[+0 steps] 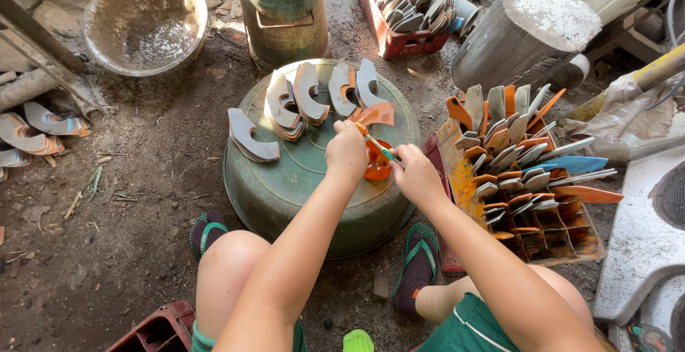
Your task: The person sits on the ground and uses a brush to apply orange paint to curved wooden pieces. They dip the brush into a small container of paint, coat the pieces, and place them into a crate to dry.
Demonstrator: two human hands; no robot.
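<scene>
My left hand (347,151) holds a curved metal blade (377,114) partly coated orange, over an upturned green basin (285,181). My right hand (416,174) grips a thin paintbrush (378,148) whose tip touches the blade, just above a small orange paint pot (377,168) on the basin. Several grey curved blades (307,99) stand in a row on the basin, and one more curved blade (250,138) lies at its left edge.
A paint-stained crate (549,231) on the right holds several orange-tipped blades. A red crate (396,42) of blades, a green drum (282,17), a metal bowl (146,20) and a log stump (524,27) stand behind. More blades (36,131) lie at left. My sandalled feet (417,266) rest below.
</scene>
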